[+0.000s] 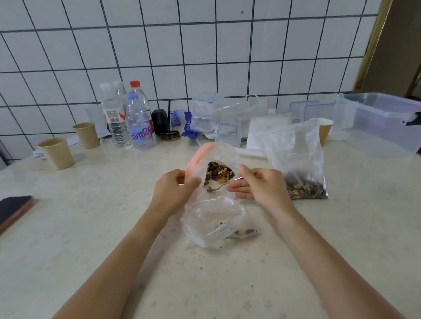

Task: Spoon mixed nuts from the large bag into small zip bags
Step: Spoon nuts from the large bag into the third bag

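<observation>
My left hand pinches the pink zip edge of a small clear zip bag lifted above the table, with mixed nuts in its bottom. My right hand pinches the bag's other side and holds a metal spoon, whose empty bowl points left below the bag. The large clear bag of mixed nuts stands just right of my right hand, nuts piled at its base. Another small zip bag lies crumpled on the table under my hands, a few nuts inside.
Several water bottles, two paper cups and stacked clear containers line the back by the tiled wall. A big clear bin sits at the right. A phone lies at the left edge.
</observation>
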### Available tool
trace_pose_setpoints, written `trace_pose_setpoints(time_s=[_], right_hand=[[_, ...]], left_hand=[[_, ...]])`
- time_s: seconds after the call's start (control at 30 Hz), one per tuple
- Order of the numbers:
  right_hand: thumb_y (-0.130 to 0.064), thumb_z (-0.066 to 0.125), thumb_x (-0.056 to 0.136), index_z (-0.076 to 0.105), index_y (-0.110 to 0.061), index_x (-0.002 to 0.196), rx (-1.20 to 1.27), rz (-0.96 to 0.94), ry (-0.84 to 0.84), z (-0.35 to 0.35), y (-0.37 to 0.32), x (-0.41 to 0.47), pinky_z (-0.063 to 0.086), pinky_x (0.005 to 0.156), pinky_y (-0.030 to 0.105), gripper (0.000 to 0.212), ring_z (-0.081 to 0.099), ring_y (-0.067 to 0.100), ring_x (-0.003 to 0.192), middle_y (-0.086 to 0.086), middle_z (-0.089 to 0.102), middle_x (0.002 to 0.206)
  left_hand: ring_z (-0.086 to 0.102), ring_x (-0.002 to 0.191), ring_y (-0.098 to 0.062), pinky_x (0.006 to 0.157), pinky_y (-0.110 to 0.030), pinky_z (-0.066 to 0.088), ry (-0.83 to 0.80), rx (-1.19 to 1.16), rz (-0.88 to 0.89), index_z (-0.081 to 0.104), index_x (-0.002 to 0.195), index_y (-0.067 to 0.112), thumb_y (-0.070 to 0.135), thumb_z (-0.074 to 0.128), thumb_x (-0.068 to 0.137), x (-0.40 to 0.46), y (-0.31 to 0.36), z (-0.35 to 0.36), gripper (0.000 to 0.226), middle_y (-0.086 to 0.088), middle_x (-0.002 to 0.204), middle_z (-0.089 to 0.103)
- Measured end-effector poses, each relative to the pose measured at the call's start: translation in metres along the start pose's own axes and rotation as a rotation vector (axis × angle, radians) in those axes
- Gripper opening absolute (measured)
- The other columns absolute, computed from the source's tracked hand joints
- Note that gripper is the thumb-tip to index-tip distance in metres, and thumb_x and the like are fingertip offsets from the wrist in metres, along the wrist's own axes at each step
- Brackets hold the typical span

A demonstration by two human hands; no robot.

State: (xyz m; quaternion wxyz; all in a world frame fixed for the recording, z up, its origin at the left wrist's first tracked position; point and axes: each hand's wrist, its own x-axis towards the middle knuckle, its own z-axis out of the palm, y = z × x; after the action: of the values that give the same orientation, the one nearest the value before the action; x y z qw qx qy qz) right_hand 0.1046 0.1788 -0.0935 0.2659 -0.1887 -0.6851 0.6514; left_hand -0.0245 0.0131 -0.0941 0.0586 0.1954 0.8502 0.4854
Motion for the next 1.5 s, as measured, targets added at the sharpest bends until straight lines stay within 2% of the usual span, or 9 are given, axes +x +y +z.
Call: trace_pose_setpoints(time_s=[0.17, 0.33, 0.5, 0.7, 1.0, 1.07, 1.17, 1.3, 1.5], right_hand=[[-0.022, 0.064, 0.103, 0.075, -0.006, 0.099, 0.015, -0.017, -0.037, 0.009, 0.007, 0.003, 0.065, 0.08, 0.035, 0.02, 0.079, 0.021, 0.085, 0.008, 0.081, 0.085], [-0.019, 0.061, 0.104, 0.072, -0.001, 0.093, 0.162, 0.079, 0.059, 0.012, 0.013, 0.009, 0.064, 0.078, 0.034, 0.024, 0.079, 0.025, 0.085, 0.014, 0.08, 0.084], [-0.016, 0.061, 0.104, 0.071, 0.001, 0.092, 0.287, 0.082, 0.124, 0.015, 0.013, 0.011, 0.064, 0.069, 0.028, 0.024, 0.08, 0.027, 0.082, 0.015, 0.079, 0.082], [-0.018, 0.059, 0.105, 0.07, 0.001, 0.099, 0.206, -0.014, 0.054, 0.024, 0.016, 0.013, 0.063, 0.072, 0.028, 0.023, 0.079, 0.026, 0.084, 0.015, 0.079, 0.084], [-0.017, 0.06, 0.104, 0.073, -0.001, 0.093, 0.153, 0.001, 0.14, 0.022, 0.024, 0.021, 0.064, 0.079, 0.034, 0.023, 0.079, 0.024, 0.082, 0.014, 0.079, 0.082], [-0.014, 0.059, 0.104, 0.072, -0.007, 0.088, 0.17, -0.004, 0.188, 0.018, 0.025, 0.022, 0.064, 0.08, 0.034, 0.023, 0.079, 0.024, 0.082, 0.014, 0.079, 0.082], [-0.013, 0.059, 0.105, 0.07, -0.013, 0.088, 0.089, -0.043, 0.18, 0.017, 0.026, 0.021, 0.064, 0.082, 0.036, 0.021, 0.079, 0.023, 0.084, 0.014, 0.078, 0.085], [-0.017, 0.059, 0.105, 0.069, -0.014, 0.1, -0.076, -0.138, 0.11, 0.02, 0.027, 0.02, 0.064, 0.081, 0.035, 0.012, 0.077, 0.018, 0.085, 0.008, 0.078, 0.089], [-0.016, 0.059, 0.105, 0.07, -0.013, 0.098, 0.027, -0.035, 0.112, 0.017, 0.019, 0.018, 0.063, 0.073, 0.026, 0.014, 0.078, 0.018, 0.083, 0.01, 0.079, 0.09]], left_hand=[[0.068, 0.098, -0.017, 0.069, -0.029, 0.053, 0.007, -0.107, 0.041, 0.065, 0.125, 0.024, 0.036, 0.066, 0.097, -0.001, 0.0, 0.005, 0.03, 0.004, 0.111, 0.072], [0.073, 0.087, -0.016, 0.067, -0.03, 0.056, 0.054, -0.237, 0.059, 0.061, 0.117, 0.033, 0.026, 0.06, 0.102, 0.0, 0.001, 0.001, 0.017, 0.013, 0.1, 0.078], [0.07, 0.094, -0.016, 0.065, -0.029, 0.051, 0.054, -0.166, 0.119, 0.059, 0.121, 0.032, 0.027, 0.057, 0.104, 0.001, 0.001, -0.001, 0.018, 0.015, 0.107, 0.077], [0.067, 0.097, -0.006, 0.078, -0.028, 0.055, 0.05, -0.119, 0.199, 0.06, 0.118, 0.035, 0.034, 0.06, 0.103, 0.003, -0.003, 0.001, 0.015, 0.014, 0.109, 0.075], [0.067, 0.087, -0.003, 0.054, -0.012, 0.051, 0.132, -0.127, 0.204, 0.06, 0.121, 0.033, 0.021, 0.056, 0.105, 0.007, -0.004, 0.0, 0.02, 0.022, 0.099, 0.072], [0.065, 0.093, -0.007, 0.049, -0.009, 0.047, 0.171, -0.135, 0.2, 0.059, 0.123, 0.032, 0.022, 0.056, 0.105, 0.01, -0.003, -0.001, 0.021, 0.012, 0.108, 0.072], [0.066, 0.09, -0.013, 0.045, -0.012, 0.047, 0.182, -0.148, 0.196, 0.058, 0.122, 0.033, 0.02, 0.057, 0.105, 0.011, -0.003, -0.001, 0.022, 0.002, 0.119, 0.07], [0.068, 0.078, -0.012, 0.044, -0.02, 0.052, 0.194, -0.135, 0.184, 0.055, 0.119, 0.035, 0.023, 0.057, 0.105, 0.011, -0.004, -0.001, 0.019, 0.005, 0.118, 0.071], [0.062, 0.056, -0.009, 0.04, -0.019, 0.044, 0.241, -0.211, 0.146, 0.06, 0.113, 0.024, 0.027, 0.056, 0.105, 0.012, -0.008, -0.003, 0.01, 0.013, 0.102, 0.077]])
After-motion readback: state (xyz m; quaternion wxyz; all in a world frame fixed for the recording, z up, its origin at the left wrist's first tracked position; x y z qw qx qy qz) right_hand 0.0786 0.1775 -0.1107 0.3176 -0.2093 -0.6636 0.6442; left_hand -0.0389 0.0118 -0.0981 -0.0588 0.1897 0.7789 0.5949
